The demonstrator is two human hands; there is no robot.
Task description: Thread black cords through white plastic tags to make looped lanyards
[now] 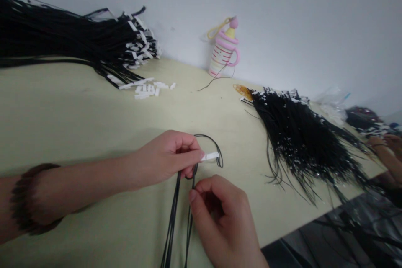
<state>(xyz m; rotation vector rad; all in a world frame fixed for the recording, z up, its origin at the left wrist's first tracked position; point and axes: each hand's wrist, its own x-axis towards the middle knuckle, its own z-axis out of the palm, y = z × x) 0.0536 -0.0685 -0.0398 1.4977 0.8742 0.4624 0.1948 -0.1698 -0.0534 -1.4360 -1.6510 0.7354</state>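
Thumb and fingers of my left hand (179, 153) pinch a small white label (210, 156) together with thin black wires (172, 213). A loop of the wire curves out past the label, and the long strands hang down toward the near side. Just below, my right hand (222, 217) is closed, its thumb and forefinger pinching the black strands on the right. Part of the wire between the two hands is hidden by my left fingers.
Back left lies a thick bundle of black wires (78, 37) with white-tagged ends, beside loose white pieces (146, 89). A pink-and-white cup-shaped bottle (222, 52) stands by the wall. Another black wire pile (301, 134) spreads at right. Another person's hand (383, 144) shows at far right.
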